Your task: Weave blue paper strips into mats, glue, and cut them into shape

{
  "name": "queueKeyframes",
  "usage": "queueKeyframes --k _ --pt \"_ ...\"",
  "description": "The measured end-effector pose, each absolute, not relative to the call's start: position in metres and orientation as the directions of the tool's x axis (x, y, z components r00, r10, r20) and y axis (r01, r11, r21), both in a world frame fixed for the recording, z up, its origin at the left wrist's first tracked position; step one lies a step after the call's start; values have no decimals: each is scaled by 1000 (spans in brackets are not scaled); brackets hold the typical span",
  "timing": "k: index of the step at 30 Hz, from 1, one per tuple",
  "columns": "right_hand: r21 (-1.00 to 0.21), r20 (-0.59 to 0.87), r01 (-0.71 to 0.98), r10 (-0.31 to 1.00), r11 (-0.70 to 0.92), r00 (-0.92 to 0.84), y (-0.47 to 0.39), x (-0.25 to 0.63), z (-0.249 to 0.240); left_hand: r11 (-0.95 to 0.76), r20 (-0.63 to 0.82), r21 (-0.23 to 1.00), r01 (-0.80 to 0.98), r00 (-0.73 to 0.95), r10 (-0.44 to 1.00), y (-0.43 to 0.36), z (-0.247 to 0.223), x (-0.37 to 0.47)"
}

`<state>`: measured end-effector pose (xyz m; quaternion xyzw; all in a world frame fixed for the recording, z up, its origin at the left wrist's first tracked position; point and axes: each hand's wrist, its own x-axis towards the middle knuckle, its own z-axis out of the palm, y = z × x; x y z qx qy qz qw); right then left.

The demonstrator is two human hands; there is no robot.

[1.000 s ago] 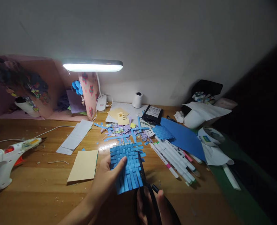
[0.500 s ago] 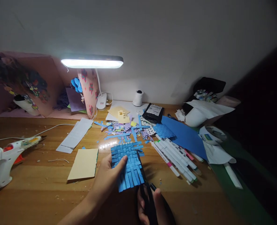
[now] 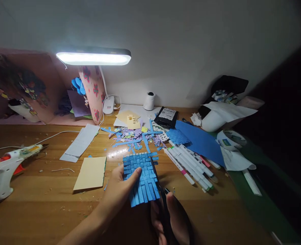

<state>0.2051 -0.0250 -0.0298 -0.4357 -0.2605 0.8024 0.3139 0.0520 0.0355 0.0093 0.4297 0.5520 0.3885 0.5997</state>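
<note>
A woven mat of blue paper strips (image 3: pixel 142 170) is held up over the desk, its strip ends sticking out at the edges. My left hand (image 3: pixel 125 182) grips it from the left, thumb across its face and the other fingers behind. In my right hand (image 3: pixel 171 216) is a pair of black scissors (image 3: pixel 163 199), the fingers wrapped round the handles. The blades run along the mat's right edge, with one blade visible against the protruding strips. Part of the lower blade is hidden by the paper.
A cream card (image 3: pixel 90 173) lies left of the mat, a white glue gun (image 3: pixel 5 177) farther left. Paper scraps (image 3: pixel 132 136) are heaped behind. Several white markers (image 3: pixel 191 166) and a blue sheet (image 3: pixel 201 144) lie to the right. A lit lamp (image 3: pixel 94 58) hangs above.
The camera view has shifted slightly. The scissors' blade now shows over the front of the mat's right edge, up near its top corner. Both hands keep their hold.
</note>
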Motion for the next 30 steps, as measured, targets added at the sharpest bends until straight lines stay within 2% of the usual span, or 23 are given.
queueKeyframes --k 5,10,14,21,30 --pt "-688 -488 -318 739 -653 -464 -20 201 -40 354 -354 935 10 61 933 38 7 53" --pt "-707 -437 -329 752 -626 -493 -11 199 -20 384 -382 923 -8 80 921 35 12 55" --pt "-754 -425 -280 767 -594 -481 -8 201 -10 374 -374 927 13 95 923 33 15 56" --pt "-829 -433 -183 814 -528 -387 -18 212 -35 347 -348 937 32 83 934 32 12 57" --pt "-805 -420 -215 788 -553 -450 -7 210 -14 370 -369 929 2 103 924 35 8 57"
